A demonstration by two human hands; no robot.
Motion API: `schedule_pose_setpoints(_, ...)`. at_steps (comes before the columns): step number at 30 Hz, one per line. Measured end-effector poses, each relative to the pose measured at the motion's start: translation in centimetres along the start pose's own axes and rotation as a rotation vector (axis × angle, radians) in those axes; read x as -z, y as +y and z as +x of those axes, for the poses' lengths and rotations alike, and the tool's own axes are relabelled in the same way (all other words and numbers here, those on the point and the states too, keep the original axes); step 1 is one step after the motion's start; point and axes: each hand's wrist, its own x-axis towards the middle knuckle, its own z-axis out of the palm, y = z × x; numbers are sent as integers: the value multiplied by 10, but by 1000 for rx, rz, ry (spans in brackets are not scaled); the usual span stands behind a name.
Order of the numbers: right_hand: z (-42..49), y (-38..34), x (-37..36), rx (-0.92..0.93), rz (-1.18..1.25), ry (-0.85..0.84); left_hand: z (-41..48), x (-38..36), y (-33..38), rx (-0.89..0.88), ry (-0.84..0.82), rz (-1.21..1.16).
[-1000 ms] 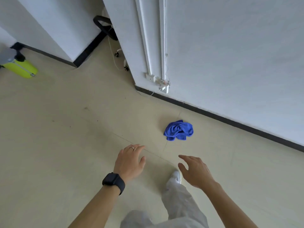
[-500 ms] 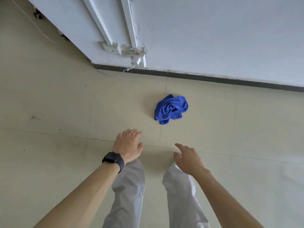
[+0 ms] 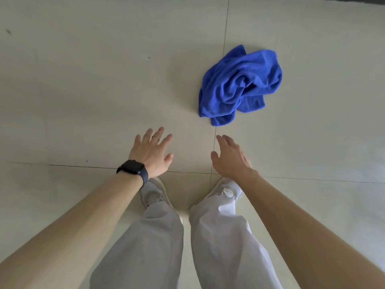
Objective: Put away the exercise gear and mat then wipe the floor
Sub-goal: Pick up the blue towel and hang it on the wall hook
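A crumpled blue cloth [image 3: 239, 86] lies on the pale tiled floor [image 3: 93, 90], ahead of me and slightly to the right. My left hand [image 3: 153, 152], with a ring and a dark watch at the wrist, is held out flat with fingers spread, below and left of the cloth. My right hand [image 3: 230, 158] is also open, fingers extended toward the cloth's near corner, a short gap away from it. Neither hand holds anything. No exercise gear or mat is in view.
My two legs in light trousers and white shoes [image 3: 226, 190] stand on the tiles just below my hands. A dark baseboard strip [image 3: 354, 2] shows at the top right edge. Tile seams cross near my feet.
The view has tilted down and come closer: the wall and socket have left the frame and the blue cloth looks much larger. Both hands have reached lower toward the floor, still open.
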Motion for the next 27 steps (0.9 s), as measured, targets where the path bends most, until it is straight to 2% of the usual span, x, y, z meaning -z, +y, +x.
schedule_pose_setpoints(4,69,14,-19,52,-116,113,57,-37,9,-18,130,-41)
schedule_pose_setpoints(9,101,25,-44,7,-203,344,74,-68,15,24,-16,-61)
schedule_pose_setpoints(12,89,30,-43,-36,-237,188,67,-43,17,2,-159,-49)
schedule_pose_setpoints(14,62,26,-39,-97,-105,101,53,-11,19,-26,-178,-20)
schedule_pose_setpoints(17,3,16,-28,-81,90,129,20,39,22,-43,-57,-57)
schedule_pose_setpoints(20,-36,14,-6,-143,163,81,-14,74,30,-69,3,-37)
schedule_pose_setpoints(23,-33,18,11,-230,285,83,-26,86,35,-67,24,-20)
schedule_pose_setpoints(27,18,24,9,-287,469,157,0,63,32,-27,35,-23)
